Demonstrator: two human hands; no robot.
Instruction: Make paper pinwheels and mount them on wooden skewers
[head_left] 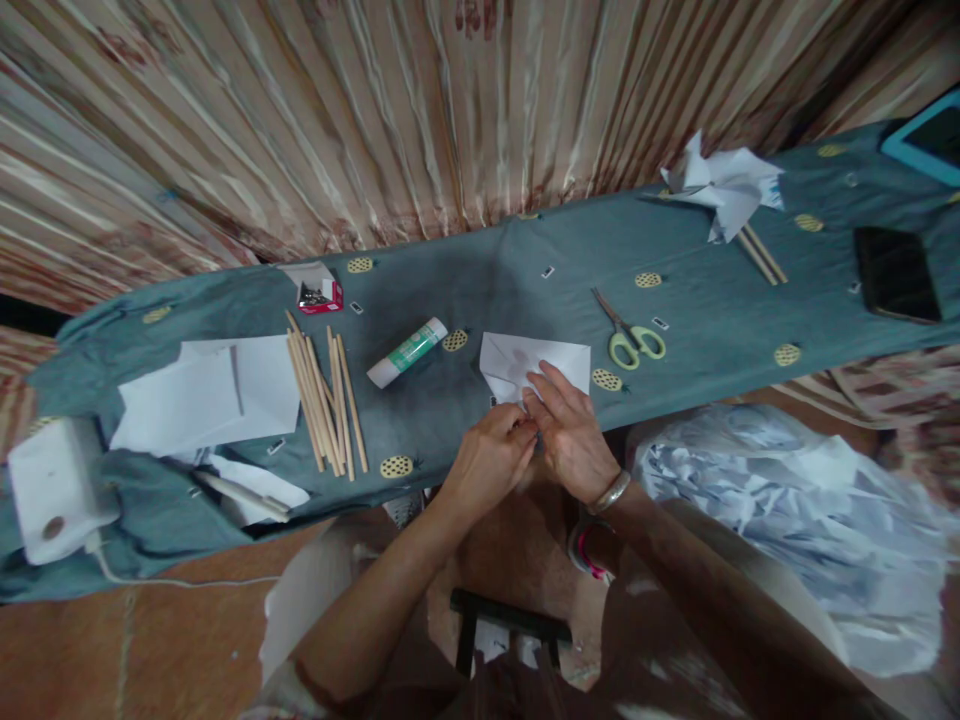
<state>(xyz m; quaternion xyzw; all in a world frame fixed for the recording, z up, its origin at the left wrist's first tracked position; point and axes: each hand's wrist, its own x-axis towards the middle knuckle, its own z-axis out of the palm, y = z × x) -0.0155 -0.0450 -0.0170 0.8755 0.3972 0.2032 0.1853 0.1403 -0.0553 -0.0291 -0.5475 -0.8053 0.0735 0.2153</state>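
Observation:
A folded sheet of white paper (534,352) lies at the front edge of the cloth-covered table, under both hands. My left hand (491,450) pinches the paper's near edge, with thumb and fingertips pressed together. Over the lower right of the sheet, my right hand (568,435) lies with its fingers stretched out flat. Scissors (631,338) with green handles rest to the right of the paper. On the left side is a glue stick (409,352) with a green label.
Wooden sticks (326,405), paper sheets (262,390) and a red box of small metal pieces (321,293) lie left. Paper pinwheels (724,185) and a phone (896,273) sit right. A white device (60,490) stands at the left end. A plastic bag (810,510) is beside my leg.

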